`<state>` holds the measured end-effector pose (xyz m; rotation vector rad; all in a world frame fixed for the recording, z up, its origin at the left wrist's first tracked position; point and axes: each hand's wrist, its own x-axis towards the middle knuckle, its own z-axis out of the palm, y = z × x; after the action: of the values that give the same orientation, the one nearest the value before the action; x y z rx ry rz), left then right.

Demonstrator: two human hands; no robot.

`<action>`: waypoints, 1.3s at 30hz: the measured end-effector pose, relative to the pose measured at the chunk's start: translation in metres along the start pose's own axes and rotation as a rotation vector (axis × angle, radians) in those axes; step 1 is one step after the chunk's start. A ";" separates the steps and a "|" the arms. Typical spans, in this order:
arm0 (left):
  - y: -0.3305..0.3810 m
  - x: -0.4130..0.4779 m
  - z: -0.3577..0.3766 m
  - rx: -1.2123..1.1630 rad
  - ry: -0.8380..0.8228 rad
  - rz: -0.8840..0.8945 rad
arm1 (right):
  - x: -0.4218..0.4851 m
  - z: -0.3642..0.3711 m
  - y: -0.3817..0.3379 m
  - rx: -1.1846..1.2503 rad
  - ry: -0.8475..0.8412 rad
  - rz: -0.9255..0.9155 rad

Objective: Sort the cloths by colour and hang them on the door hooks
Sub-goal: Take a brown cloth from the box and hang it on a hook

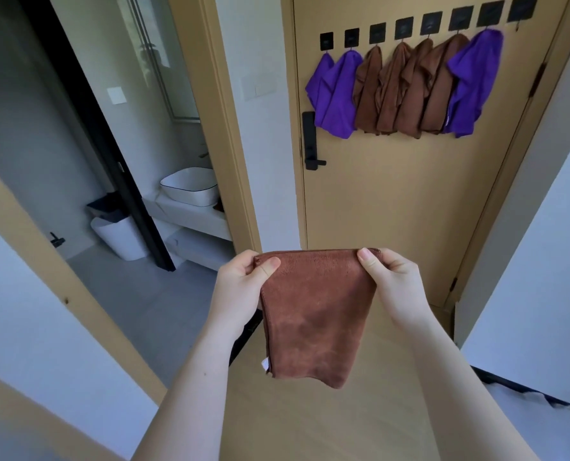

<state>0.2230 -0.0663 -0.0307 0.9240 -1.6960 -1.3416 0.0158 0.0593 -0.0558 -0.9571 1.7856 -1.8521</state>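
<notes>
A brown cloth (316,314) hangs in front of me, stretched between both hands. My left hand (240,284) pinches its top left corner and my right hand (393,284) pinches its top right corner. A small white label shows at its lower left edge. On the tan door (393,201), a row of black hooks (429,23) carries two purple cloths (335,94) at the left, several brown cloths (406,91) in the middle and one purple cloth (469,88) at the right. The rightmost hook (521,10) is bare.
The door has a black handle (311,141) under the left cloths. To the left, an open doorway shows a bathroom with a white basin (190,186) and a white bin (120,237). White walls flank the door on both sides.
</notes>
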 end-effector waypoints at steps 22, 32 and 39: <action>-0.013 0.182 0.149 -0.021 -0.224 0.056 | 0.156 -0.081 0.043 -0.046 0.229 0.068; -0.011 0.298 0.179 -0.064 -0.348 0.087 | 0.243 -0.076 0.044 -0.122 0.364 0.041; -0.008 0.347 0.209 -0.100 -0.437 0.118 | 0.279 -0.082 0.042 -0.103 0.462 0.037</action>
<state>-0.1166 -0.2878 -0.0249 0.4853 -1.9481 -1.6137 -0.2414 -0.0814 -0.0374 -0.5489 2.1592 -2.0989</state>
